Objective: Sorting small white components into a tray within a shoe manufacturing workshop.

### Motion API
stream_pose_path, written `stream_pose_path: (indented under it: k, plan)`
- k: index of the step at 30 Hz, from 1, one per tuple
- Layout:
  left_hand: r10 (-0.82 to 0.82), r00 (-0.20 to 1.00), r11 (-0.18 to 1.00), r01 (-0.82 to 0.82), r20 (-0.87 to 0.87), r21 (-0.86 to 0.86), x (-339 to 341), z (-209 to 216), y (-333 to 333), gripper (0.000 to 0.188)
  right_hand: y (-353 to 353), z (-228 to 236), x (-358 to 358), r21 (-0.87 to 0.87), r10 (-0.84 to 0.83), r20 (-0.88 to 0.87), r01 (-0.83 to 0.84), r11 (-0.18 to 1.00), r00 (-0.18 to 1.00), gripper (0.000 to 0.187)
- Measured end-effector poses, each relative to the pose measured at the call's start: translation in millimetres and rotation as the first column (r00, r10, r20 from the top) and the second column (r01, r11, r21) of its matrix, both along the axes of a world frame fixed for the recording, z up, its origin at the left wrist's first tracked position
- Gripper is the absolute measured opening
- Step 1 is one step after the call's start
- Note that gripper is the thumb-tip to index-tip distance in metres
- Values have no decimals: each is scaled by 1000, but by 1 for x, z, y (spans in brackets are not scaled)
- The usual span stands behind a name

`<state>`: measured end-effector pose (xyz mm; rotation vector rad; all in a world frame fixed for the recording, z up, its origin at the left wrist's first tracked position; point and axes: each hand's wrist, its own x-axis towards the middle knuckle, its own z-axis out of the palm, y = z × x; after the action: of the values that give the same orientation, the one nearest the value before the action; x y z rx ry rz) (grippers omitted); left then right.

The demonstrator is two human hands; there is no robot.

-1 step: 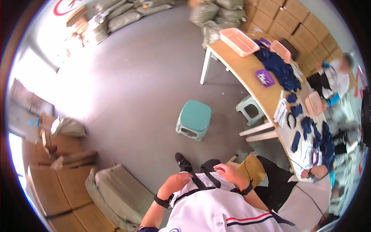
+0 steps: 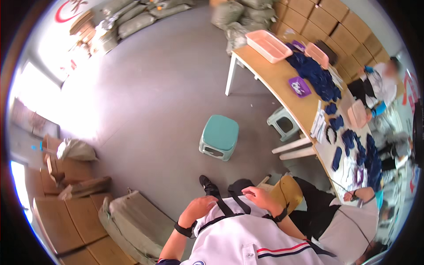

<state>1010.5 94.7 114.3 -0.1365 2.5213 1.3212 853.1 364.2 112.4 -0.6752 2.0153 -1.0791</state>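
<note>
My left hand [image 2: 201,208] rests at the front of my white shirt, its fingers lying loosely beside a black strap [image 2: 224,206]. My right hand [image 2: 261,197] lies on the other side of the straps, fingers loosely extended over my waist. Both hands appear open, and I see nothing held in either. Each wrist wears a black band. Ahead of my feet a stool [image 2: 219,134] with a teal seat and pale legs stands on the grey floor.
Along the right runs a table [image 2: 260,73] with pink baskets [image 2: 268,45], a purple tray [image 2: 299,87] and dark blue cloth pieces [image 2: 316,77]. A seated person [image 2: 349,225] is close at my right; others sit farther off. Cartons [image 2: 57,216] and a wrapped bundle [image 2: 137,221] stand at left.
The whole view has shifted slightly, with the table and stool a little farther left in the picture. Both hands keep nearly the same pose at my waist.
</note>
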Motion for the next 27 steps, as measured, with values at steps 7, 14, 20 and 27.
stream_pose_path:
  k: [7, 14, 20, 27]
  plan:
    - [-42, 996, 999, 43, -84, 16, -110, 22, -51, 17, -23, 16, -48, 2, -164, -2, 164, 986, 986, 27]
    - [73, 959, 995, -53, -272, 81, -193, 32, -63, 14, -47, -7, -128, -116, -202, -37, 197, 974, 979, 30]
    - [-50, 968, 984, 90, -247, 153, -278, 52, -50, 12, -55, 17, -191, -225, -374, -168, 334, 915, 912, 24]
    - [-496, 802, 864, 421, -333, -275, -355, 1, -39, 16, -34, 24, -189, -221, -522, -205, 481, 848, 828, 25]
